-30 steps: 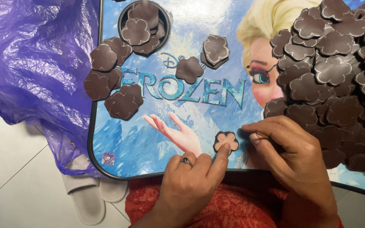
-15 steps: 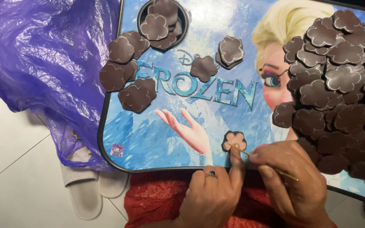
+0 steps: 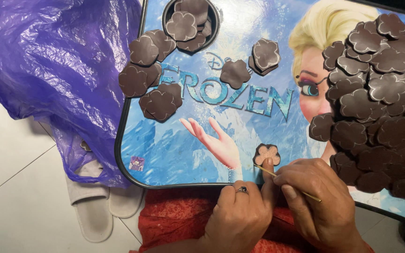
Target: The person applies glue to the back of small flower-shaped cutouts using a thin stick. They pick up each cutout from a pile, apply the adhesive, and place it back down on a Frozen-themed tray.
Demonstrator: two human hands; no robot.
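Note:
A small brown flower-shaped piece (image 3: pixel 266 153) with a pale centre lies on the blue picture tray (image 3: pixel 165 154) near its front edge. My left hand (image 3: pixel 241 213), with a ring on one finger, presses its index fingertip on that piece. My right hand (image 3: pixel 322 206) pinches a thin wooden stick (image 3: pixel 287 182) whose tip points at the piece's lower left edge. A large heap of brown flower pieces (image 3: pixel 380 103) covers the tray's right side.
More brown flower pieces (image 3: pixel 153 75) lie at the tray's upper left, some in a round cup recess (image 3: pixel 191 18), two near the middle (image 3: pixel 251 63). A purple plastic bag (image 3: pixel 57 75) and white slippers (image 3: pixel 97 206) lie on the pale tiled floor at left.
The view has shifted, so the tray sits further right and lower. My left index finger stays on the small piece; the stick in my right hand has moved closer to the piece.

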